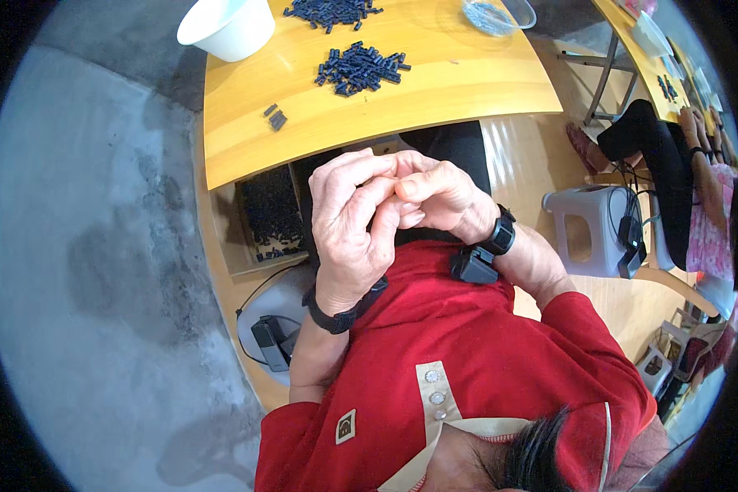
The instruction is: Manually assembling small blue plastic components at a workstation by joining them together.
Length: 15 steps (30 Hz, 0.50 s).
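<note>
My left hand (351, 225) and my right hand (441, 195) meet in front of my lap, just off the table's near edge. Both are closed, fingertips pressed together in a pinch. Whatever they hold, if anything, is hidden by the fingers. Beyond them on the yellow table (467, 94) lies a pile of short dark blue pieces (361, 69), like small cylinders. A second pile of the same pieces (332, 11) is farther back. A few dark pieces (276, 119) lie apart, nearer to me on the left.
A white tub (230, 31) stands at the table's far left, a clear round dish (492, 16) at the far right. Below the table is a box of dark pieces (272, 209). To the right are a grey plastic stool (586, 221) with cables and another seated person (705, 180).
</note>
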Each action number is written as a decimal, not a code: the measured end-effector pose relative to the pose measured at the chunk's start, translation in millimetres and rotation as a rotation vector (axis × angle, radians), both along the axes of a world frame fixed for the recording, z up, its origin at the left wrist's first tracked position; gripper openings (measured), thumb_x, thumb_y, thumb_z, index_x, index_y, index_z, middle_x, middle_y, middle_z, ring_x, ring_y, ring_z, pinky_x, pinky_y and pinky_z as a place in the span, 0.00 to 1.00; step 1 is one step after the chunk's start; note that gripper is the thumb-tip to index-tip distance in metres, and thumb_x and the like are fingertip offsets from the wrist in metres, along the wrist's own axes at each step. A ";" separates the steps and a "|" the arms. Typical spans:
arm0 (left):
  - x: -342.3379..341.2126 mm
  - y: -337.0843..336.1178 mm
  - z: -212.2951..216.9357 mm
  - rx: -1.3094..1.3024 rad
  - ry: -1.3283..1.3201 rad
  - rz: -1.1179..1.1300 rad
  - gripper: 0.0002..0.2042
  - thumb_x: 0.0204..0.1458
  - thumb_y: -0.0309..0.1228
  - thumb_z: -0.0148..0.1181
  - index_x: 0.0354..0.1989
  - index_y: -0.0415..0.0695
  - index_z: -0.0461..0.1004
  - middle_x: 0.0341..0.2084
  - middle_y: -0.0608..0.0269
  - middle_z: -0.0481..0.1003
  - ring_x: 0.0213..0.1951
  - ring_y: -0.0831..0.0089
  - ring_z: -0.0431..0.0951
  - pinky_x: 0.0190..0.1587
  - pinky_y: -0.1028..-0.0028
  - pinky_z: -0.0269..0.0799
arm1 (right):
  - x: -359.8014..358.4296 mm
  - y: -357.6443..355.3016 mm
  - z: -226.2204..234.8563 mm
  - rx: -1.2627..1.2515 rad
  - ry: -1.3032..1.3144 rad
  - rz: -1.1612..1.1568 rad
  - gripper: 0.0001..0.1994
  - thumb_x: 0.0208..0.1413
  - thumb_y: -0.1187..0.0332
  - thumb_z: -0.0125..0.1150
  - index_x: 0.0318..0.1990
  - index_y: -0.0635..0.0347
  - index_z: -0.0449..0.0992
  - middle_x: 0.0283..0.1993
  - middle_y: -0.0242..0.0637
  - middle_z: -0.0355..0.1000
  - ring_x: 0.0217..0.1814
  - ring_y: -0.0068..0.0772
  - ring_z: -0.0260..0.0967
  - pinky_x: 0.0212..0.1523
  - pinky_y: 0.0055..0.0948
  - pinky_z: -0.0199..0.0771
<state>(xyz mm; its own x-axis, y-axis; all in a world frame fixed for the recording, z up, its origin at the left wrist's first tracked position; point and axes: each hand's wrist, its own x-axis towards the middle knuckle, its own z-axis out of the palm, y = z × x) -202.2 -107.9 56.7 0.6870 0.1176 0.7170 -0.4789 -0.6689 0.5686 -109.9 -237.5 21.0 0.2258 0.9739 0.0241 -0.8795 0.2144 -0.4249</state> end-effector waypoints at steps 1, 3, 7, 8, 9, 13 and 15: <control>0.4 1.2 -0.6 0.004 -0.005 0.007 0.06 0.46 0.21 0.66 0.33 0.38 0.76 0.40 0.57 0.77 0.46 0.57 0.75 0.51 0.62 0.71 | 0.1 1.5 0.3 -0.018 0.002 -0.009 0.08 0.56 0.68 0.66 0.37 0.57 0.72 0.24 0.20 0.60 0.20 0.10 0.50 0.18 0.14 0.50; 1.4 1.9 -3.4 -0.011 -0.003 0.007 0.06 0.46 0.21 0.65 0.33 0.38 0.76 0.39 0.57 0.77 0.45 0.57 0.75 0.51 0.63 0.71 | -0.4 4.2 0.7 -0.025 -0.023 -0.007 0.08 0.57 0.66 0.65 0.36 0.57 0.72 0.24 0.20 0.60 0.20 0.10 0.50 0.18 0.14 0.49; 2.3 10.6 -7.1 -0.017 0.006 0.081 0.07 0.45 0.19 0.65 0.34 0.37 0.76 0.38 0.56 0.77 0.44 0.59 0.76 0.50 0.64 0.71 | -1.7 8.8 4.0 -0.099 -0.084 -0.070 0.11 0.59 0.59 0.63 0.35 0.56 0.72 0.23 0.20 0.61 0.19 0.12 0.51 0.18 0.15 0.49; 2.7 15.6 -8.6 -0.018 0.042 0.119 0.07 0.45 0.18 0.65 0.34 0.37 0.77 0.38 0.55 0.76 0.43 0.59 0.76 0.49 0.66 0.71 | 0.2 9.4 8.3 -0.155 -0.190 -0.104 0.14 0.60 0.55 0.62 0.35 0.56 0.72 0.22 0.20 0.61 0.20 0.12 0.52 0.18 0.15 0.48; 4.2 19.8 -10.8 -0.035 0.083 0.192 0.06 0.45 0.18 0.64 0.33 0.37 0.77 0.36 0.54 0.76 0.41 0.60 0.77 0.47 0.67 0.71 | 5.0 9.0 7.8 -0.246 -0.276 -0.166 0.13 0.60 0.56 0.63 0.35 0.56 0.73 0.22 0.22 0.64 0.22 0.13 0.57 0.19 0.17 0.54; 22.1 58.8 -39.7 0.113 0.181 0.463 0.04 0.48 0.22 0.64 0.32 0.36 0.78 0.31 0.55 0.75 0.37 0.60 0.76 0.42 0.67 0.71 | 29.8 16.1 -10.4 -0.767 -1.207 -0.737 0.09 0.54 0.63 0.67 0.32 0.58 0.77 0.25 0.29 0.70 0.28 0.26 0.70 0.29 0.27 0.70; 31.1 79.2 -57.0 0.192 0.176 0.523 0.05 0.48 0.24 0.65 0.32 0.37 0.79 0.29 0.55 0.74 0.34 0.59 0.75 0.40 0.64 0.70 | 43.8 23.9 -10.3 -0.903 -1.612 -0.997 0.05 0.51 0.67 0.66 0.32 0.56 0.78 0.28 0.34 0.70 0.31 0.35 0.73 0.31 0.32 0.72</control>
